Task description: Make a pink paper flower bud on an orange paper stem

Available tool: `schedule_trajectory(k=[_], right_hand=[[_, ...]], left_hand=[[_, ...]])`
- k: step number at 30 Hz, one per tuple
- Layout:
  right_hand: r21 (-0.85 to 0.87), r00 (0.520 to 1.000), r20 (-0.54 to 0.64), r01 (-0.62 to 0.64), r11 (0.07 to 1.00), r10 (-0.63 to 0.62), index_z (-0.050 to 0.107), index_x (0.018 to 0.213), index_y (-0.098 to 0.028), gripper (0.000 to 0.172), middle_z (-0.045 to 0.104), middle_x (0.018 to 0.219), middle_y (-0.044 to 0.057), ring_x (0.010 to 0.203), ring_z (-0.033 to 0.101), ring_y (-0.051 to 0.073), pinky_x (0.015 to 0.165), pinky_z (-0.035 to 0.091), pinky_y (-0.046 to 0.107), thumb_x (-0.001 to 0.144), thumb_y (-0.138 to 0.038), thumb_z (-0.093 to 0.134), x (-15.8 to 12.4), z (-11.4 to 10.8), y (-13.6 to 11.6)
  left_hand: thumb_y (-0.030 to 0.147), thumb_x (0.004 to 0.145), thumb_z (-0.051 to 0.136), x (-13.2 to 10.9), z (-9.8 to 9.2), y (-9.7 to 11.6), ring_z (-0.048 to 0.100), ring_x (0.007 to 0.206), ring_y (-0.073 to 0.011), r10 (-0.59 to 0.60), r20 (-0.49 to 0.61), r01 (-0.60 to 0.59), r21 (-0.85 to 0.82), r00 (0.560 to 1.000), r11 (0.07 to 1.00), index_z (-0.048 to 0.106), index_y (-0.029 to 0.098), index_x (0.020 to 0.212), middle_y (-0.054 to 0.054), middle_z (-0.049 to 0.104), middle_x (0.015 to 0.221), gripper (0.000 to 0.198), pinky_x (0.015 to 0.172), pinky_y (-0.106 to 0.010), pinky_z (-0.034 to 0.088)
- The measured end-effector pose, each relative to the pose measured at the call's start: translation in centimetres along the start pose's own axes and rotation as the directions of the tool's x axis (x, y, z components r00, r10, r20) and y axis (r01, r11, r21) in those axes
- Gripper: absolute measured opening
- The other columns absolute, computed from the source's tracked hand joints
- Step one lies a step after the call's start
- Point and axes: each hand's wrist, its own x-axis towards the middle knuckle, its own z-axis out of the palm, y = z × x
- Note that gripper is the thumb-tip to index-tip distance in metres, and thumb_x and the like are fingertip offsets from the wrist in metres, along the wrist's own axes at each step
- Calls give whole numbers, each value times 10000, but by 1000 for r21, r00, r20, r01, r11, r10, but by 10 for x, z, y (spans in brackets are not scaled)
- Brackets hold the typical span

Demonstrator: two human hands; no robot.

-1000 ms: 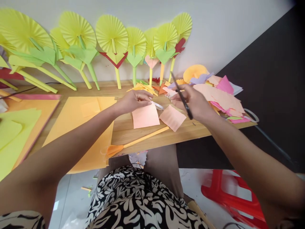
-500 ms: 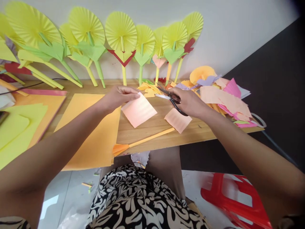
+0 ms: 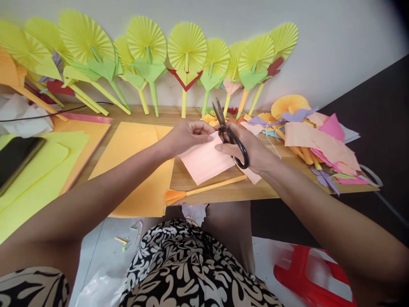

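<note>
The left hand (image 3: 188,138) pinches and partly hides a pink paper square (image 3: 209,163); at its right, the right hand (image 3: 248,143) grasps black-handled metal scissors (image 3: 223,129).

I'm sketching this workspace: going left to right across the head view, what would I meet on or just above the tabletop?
Black phone → orange sheets → left hand → scissors → torn peach paper.

Loose pink paper (image 3: 253,176) partly hidden, phone (image 3: 19,158) cut off at left.
</note>
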Motion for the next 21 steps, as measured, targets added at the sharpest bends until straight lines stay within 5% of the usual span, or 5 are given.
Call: schedule_trajectory(k=[6, 9, 13, 17, 21], right_hand=[[-508, 861, -252, 271, 818, -442, 544, 1207, -245, 320, 607, 861, 2, 709, 578, 152, 621, 478, 286, 892, -267, 594, -8, -3, 15], [-771, 740, -27, 412, 485, -672, 556, 1258, -232, 327, 651, 931, 38, 808, 615, 177, 696, 499, 304, 939, -175, 510, -18, 4, 20], [-786, 628, 327, 596, 166, -706, 582, 1258, -196, 327, 681, 970, 76, 865, 619, 191, 723, 491, 303, 970, -102, 459, -29, 27, 22], [-698, 731, 324, 613, 370, -600, 592, 1253, -178, 302, 685, 970, 85, 908, 628, 207, 738, 499, 305, 961, -250, 574, -37, 36, 14], [-585, 920, 20, 329, 741, -393, 609, 1220, -208, 391, 684, 957, 60, 848, 632, 196, 732, 494, 309, 888, -404, 673, -39, 11, 5]], left_hand=[[380, 830, 697, -28, -9, 6, 629, 763, -138, 151, -414, -87, 169, 898, 982, 720, 143, 799, -54, 726, 830, 241, 744, -263, 495], [542, 843, 663, -40, 0, 0, 653, 724, -154, -108, -210, 86, -113, 972, 990, 740, 136, 816, -78, 740, 810, 414, 722, -284, 518], [442, 794, 743, -40, 16, -12, 677, 749, -159, -335, 3, 298, -465, 942, 834, 734, 126, 908, -76, 743, 827, 336, 731, -283, 516], [238, 733, 765, -39, 15, -18, 612, 609, -112, -416, -83, 333, -469, 906, 818, 727, 120, 901, -33, 712, 732, 209, 649, -256, 467], [266, 741, 754, -50, 4, -18, 569, 633, -92, -326, -211, 253, -309, 922, 917, 731, 137, 820, -6, 696, 733, 153, 652, -235, 425]])
